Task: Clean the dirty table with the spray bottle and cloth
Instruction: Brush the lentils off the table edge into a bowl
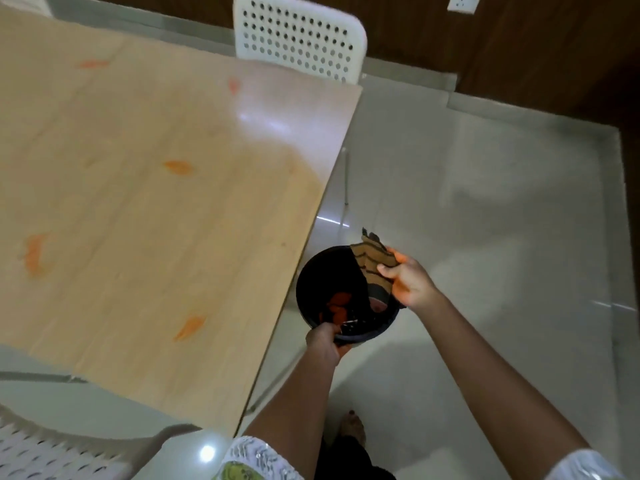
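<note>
The light wooden table (145,202) carries several orange smears, such as the one (177,167) near its middle. Beside the table's right edge my left hand (323,341) grips the near rim of a dark bucket (311,289) held off the floor. Orange bits lie inside the bucket. My right hand (407,282) pinches a brown, dark-striped cloth (374,259) over the bucket's far right rim. No spray bottle is in view.
A white perforated chair (298,32) stands at the table's far side, and another white chair (52,452) is at the lower left. Pale glossy floor tiles (485,220) spread to the right. A foot (351,427) is below me.
</note>
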